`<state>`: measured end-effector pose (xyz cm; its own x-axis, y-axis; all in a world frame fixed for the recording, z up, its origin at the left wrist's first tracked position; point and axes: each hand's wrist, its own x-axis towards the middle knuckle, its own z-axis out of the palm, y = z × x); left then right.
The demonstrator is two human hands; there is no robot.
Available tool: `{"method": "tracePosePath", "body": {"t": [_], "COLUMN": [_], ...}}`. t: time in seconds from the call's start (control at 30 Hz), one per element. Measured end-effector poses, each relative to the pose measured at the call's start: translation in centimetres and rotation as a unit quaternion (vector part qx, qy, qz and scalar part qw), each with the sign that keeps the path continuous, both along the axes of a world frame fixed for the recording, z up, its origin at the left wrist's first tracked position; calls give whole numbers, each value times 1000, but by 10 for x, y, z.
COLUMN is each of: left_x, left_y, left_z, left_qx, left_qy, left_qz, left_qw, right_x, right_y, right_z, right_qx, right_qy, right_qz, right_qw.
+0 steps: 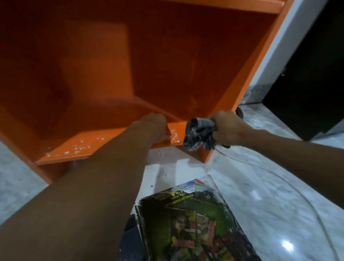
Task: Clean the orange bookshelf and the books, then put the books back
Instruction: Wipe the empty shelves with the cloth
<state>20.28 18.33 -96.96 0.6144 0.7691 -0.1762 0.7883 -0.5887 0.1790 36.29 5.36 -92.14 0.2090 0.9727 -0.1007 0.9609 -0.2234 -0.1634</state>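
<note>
The orange bookshelf fills the upper left and centre of the frame, its compartments bare of books. The step in hand looks like the wiping of the shelf itself: white flecks of debris lie scattered along the front of the lowest shelf board, at centre left. The left hand, at centre frame, rests on that board's front edge, fingers curled over it; how tightly they grip I cannot tell. Just right of it, the right hand is closed around a bunched dark cloth, held beside the shelf's lower right corner.

The books lie stacked on the marble floor at bottom centre, dusty, not yet returned. The top cover is green and red, upside down to the camera; its yellow lettering is too blurred to read with confidence.

The next move likely calls for bringing the cloth onto the board and sweeping the flecks off, while the left hand steadies the shelf. A thin pale cable curves across the floor at lower right.
</note>
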Motion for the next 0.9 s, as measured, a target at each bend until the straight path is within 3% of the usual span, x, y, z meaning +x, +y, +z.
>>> {"method": "tracePosePath", "body": {"t": [0.13, 0.23, 0.4, 0.5, 0.6, 0.7, 0.8, 0.9], "left_x": [-25, -40, -38, -34, -33, -34, -35, -37], "left_y": [6, 12, 14, 14, 13, 15, 16, 21], "left_z": [-1, -2, -10, -13, -4, -3, -4, -12], "left_qx": [-22, -47, -26, -12, -27, -13, 0, -8], "left_qy": [78, 108, 168, 175, 161, 161, 170, 178], "left_qz": [38, 35, 6, 8, 27, 20, 26, -56], "left_qw": [996, 992, 985, 984, 986, 987, 985, 982], "right_x": [2, 4, 5, -4, -22, -42, -43, -37], "right_y": [51, 86, 114, 115, 77, 26, 11, 34], "right_z": [7, -8, -54, -59, -63, -70, -63, -44], "right_qx": [86, 98, -20, 11, 81, 45, 13, 121], "right_qy": [23, 18, -6, 0, -36, 50, 107, 108], "right_qz": [-46, -99, -11, 7, 114, 208, 209, 137], "right_qw": [995, 990, 1000, 1000, 990, 976, 972, 977]}}
